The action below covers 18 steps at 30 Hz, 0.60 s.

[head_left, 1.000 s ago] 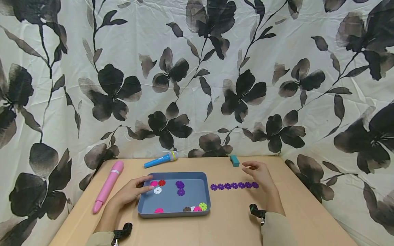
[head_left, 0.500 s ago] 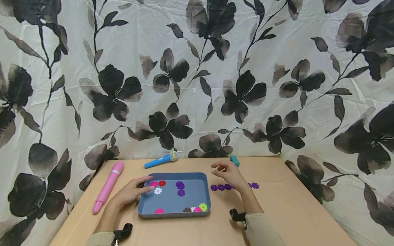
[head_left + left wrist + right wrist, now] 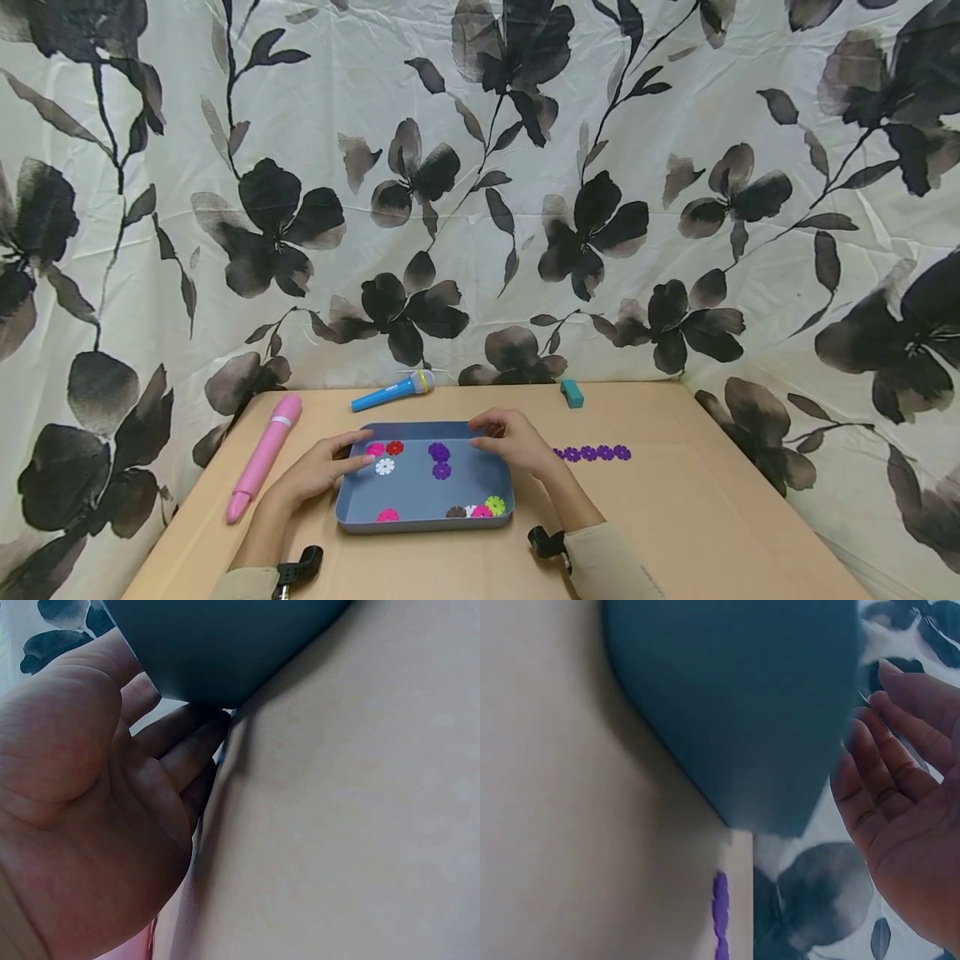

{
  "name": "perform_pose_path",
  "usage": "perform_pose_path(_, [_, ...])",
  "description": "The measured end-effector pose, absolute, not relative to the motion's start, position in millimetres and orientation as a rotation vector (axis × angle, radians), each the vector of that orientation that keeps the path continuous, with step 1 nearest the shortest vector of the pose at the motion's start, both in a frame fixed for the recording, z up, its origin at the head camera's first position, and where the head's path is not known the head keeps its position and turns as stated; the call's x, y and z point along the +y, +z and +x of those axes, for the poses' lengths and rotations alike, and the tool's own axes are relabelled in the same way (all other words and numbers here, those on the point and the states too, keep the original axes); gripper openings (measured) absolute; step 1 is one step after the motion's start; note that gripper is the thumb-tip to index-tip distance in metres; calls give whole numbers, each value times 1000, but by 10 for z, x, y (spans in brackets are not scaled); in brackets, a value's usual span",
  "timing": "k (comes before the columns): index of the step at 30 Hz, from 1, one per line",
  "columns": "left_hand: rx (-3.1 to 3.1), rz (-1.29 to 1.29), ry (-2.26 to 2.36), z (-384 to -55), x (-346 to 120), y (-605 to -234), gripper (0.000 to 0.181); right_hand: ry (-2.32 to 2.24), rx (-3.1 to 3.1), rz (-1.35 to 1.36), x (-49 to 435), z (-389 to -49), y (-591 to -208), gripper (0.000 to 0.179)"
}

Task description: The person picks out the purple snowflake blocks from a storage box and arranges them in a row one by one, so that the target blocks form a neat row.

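A blue-grey tray lies on the table, and my left hand holds its left side, thumb over the rim and fingers along the outer wall. Inside are flower-shaped discs: purple ones mid-tray, a red one, a white one and a pink one by my left thumb, and several near the front wall, including a lime one. My right hand, fingers loosely curved around nothing, hovers over the tray's far right corner. To the right runs a row of purple discs, partly hidden behind my right hand.
A thick pink pen-shaped stick lies left of the tray. Behind the tray rest a blue toy microphone and a teal block. Floral cloth hangs behind the table's far edge.
My right hand has moved left from above the row of purple discs to the tray's far right corner. The left hand and the tray have stayed put.
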<state>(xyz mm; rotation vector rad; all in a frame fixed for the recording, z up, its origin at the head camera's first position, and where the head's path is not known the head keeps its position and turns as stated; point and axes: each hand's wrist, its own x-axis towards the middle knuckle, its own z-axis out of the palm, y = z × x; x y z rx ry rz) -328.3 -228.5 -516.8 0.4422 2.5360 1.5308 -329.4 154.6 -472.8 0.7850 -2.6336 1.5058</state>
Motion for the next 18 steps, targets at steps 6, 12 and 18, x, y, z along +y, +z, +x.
perform_pose_path(6, [2513,467,1560,-3273,-2291,-5161,65,1462,-2673,831,1341,-3263,-4786,27])
perform_pose_path(12, [2499,443,1569,-3274,-2298,-5166,65,1280,-2737,921,1166,-3237,-4860,29])
perform_pose_path(18, [2508,461,1559,-3279,-2298,-5156,63,1054,-2870,1031,1070,-3172,-4902,33])
